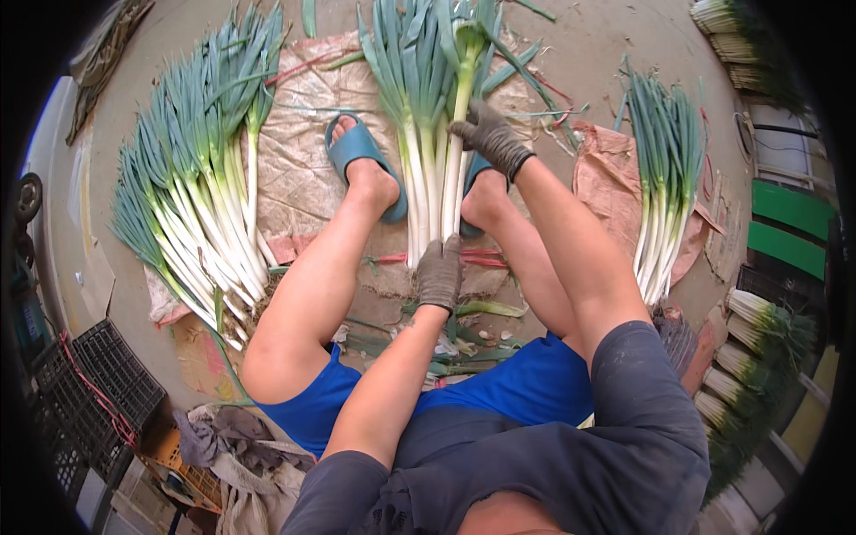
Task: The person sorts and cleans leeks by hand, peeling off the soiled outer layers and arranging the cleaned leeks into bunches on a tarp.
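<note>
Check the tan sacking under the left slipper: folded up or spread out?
Spread out: the tan sacking lies wrinkled but open across the floor, reaching well beyond the left slipper.

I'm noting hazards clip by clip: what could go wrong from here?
The leek held by the right hand has leaves overlapping the bunch beside it, so they might snag or tear. The red strip near the left hand could catch on the stalks. Loose leaf scraps lying about might be slippery underfoot.
</note>
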Available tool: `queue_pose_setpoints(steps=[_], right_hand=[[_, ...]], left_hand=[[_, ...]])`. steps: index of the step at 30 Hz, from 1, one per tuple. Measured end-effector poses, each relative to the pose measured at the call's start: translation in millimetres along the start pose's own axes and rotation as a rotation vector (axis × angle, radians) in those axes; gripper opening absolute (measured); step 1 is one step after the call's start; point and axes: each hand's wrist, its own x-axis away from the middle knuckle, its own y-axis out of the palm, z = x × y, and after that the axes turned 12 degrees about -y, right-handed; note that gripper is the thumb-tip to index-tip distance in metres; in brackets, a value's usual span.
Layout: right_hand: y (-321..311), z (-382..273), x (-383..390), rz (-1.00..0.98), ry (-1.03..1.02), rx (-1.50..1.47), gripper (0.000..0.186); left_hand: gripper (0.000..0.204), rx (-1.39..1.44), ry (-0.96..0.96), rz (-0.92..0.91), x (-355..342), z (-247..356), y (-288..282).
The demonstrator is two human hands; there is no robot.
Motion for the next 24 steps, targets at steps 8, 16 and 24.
queue_pose_setpoints(steps=[8,16,24], right_hand=[[44.1,80.4,18.9,-0.094,0.228,0.664,0.064],[-49.2,109.9,-81.9,0.434,0.116,0.249,0.055],[9.6,92.7,-106.8,0.4,-0.36,1.029,0.071]], left_hand=[[0.014,0.351,-0.332,-0.144,-40.7,-91.5,8.2],[0.02,0.338,-0.455,-0.172,-37.3,-76.2,6.9],[0.026,0.065,-0.359,-0.071,-41.2,-88.6,-0.5]])
